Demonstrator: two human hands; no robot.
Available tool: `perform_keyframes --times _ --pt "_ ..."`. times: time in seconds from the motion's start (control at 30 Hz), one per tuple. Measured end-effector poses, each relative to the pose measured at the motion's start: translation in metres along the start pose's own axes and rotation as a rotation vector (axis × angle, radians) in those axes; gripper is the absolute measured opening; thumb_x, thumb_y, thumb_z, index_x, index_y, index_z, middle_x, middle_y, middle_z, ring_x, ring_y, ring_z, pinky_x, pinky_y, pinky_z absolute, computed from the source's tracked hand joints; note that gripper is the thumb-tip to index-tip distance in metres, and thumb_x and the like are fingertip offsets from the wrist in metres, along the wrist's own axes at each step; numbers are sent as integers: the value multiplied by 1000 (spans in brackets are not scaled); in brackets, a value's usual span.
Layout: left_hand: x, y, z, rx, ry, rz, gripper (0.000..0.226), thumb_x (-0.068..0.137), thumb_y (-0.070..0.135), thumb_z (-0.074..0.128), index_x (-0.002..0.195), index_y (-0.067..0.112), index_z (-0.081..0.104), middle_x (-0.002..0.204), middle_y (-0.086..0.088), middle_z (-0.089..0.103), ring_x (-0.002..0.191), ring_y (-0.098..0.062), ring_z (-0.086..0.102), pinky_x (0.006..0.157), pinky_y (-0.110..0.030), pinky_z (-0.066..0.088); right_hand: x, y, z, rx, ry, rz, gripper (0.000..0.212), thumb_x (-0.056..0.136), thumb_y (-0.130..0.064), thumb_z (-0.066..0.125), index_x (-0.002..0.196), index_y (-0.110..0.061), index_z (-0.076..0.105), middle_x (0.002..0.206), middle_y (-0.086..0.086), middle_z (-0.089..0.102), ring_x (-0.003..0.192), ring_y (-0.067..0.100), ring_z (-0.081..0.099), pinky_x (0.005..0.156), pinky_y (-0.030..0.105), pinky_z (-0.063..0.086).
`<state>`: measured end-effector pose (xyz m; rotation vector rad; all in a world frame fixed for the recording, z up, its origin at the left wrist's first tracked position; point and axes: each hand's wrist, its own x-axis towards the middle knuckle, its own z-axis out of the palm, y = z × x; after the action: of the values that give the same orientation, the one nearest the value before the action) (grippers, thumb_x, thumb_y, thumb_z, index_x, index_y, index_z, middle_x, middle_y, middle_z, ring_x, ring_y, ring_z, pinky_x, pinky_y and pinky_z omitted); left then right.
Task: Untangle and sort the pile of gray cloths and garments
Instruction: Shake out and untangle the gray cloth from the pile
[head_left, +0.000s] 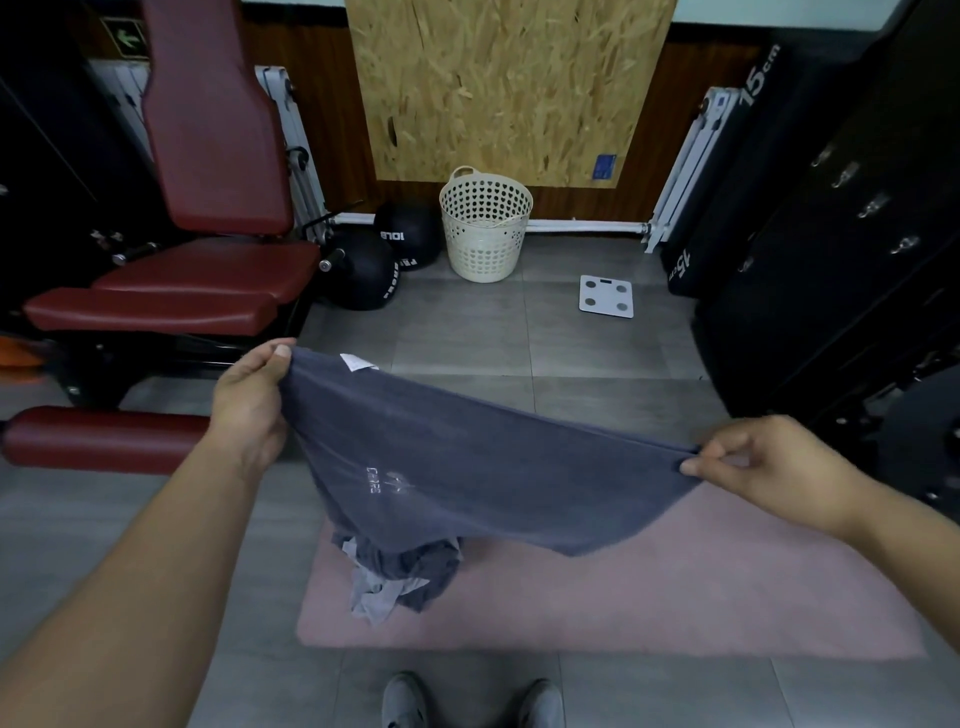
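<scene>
A dark gray towel (467, 467) with a small white logo and a white tag hangs spread in the air between both hands. My left hand (249, 400) pinches its upper left corner. My right hand (763, 467) pinches the upper right corner, lower than the left. Below the towel, a small pile of gray cloths (395, 577), dark and light, lies crumpled on a pink rug (675, 597). The towel hides the top of the pile.
A cream perforated laundry basket (485, 228) stands by the far wall. Black medicine balls (363, 270) lie left of it, a white scale (606, 296) to its right. A red padded gym bench (171, 291) fills the left; black equipment (831, 234) the right. My shoes (467, 701) show at the bottom.
</scene>
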<state>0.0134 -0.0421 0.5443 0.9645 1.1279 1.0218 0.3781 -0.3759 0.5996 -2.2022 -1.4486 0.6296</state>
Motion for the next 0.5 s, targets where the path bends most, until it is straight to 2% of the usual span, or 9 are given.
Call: perform_keyframes --times 0.07,0.13,0.2,0.27,0.3,0.33,0.4,0.47,0.5 --pt "2 3 -7 6 -27 7 14 100 16 58 96 19 71 101 -9 69 96 -22 64 95 -37 51 -1 -6 -2 238 109 104 12 80 -22 82 68 -21 78 74 -2 75 74 18 72 76 34 58" --pt "3 6 -11 47 -41 34 11 98 18 62 98 19 73 104 -10 70 96 -23 65 91 -37 53 -1 -9 -4 426 220 156 6 78 -10 82 74 -13 79 75 8 76 66 13 71 67 21 57" --pt "3 7 -11 102 -53 56 11 98 17 61 98 20 72 98 -5 71 85 -16 66 72 -27 54 1 -10 -5 541 287 162 9 74 -5 81 82 -5 76 73 6 76 62 5 67 62 12 53" --pt "2 7 -8 113 -58 56 14 100 15 58 96 21 70 89 2 70 71 -5 63 55 -16 48 5 -6 -6 554 340 152 21 72 -5 81 91 -2 72 69 -2 71 63 5 64 62 10 52" --pt "2 6 -7 114 -62 53 15 101 15 57 95 21 69 85 5 70 67 -3 63 52 -14 47 7 -5 -5 536 371 162 23 74 -4 81 95 -3 72 69 0 67 64 8 62 62 9 52" --pt "1 6 -5 118 -64 47 16 101 14 57 95 21 69 82 6 71 68 -3 63 54 -14 49 9 -4 -5 511 397 177 24 77 -3 81 99 -5 72 71 6 63 66 11 59 61 8 51" --pt "0 3 -2 103 -70 28 16 101 14 56 95 20 69 85 3 72 79 -10 65 69 -19 56 12 -3 -4 475 432 220 20 80 -5 81 98 -9 73 75 13 63 65 12 60 61 8 52" --pt "-1 2 0 87 -78 18 16 102 13 55 96 17 69 94 -5 69 91 -18 63 88 -31 54 13 -1 -2 542 425 260 9 80 -7 81 86 -10 75 76 13 70 67 14 64 61 13 56" --pt "-2 2 1 84 -82 17 15 102 13 55 97 16 69 96 -8 68 94 -21 62 92 -35 51 13 0 -1 626 411 283 10 77 -10 82 82 -11 74 73 9 71 68 16 65 61 15 56"
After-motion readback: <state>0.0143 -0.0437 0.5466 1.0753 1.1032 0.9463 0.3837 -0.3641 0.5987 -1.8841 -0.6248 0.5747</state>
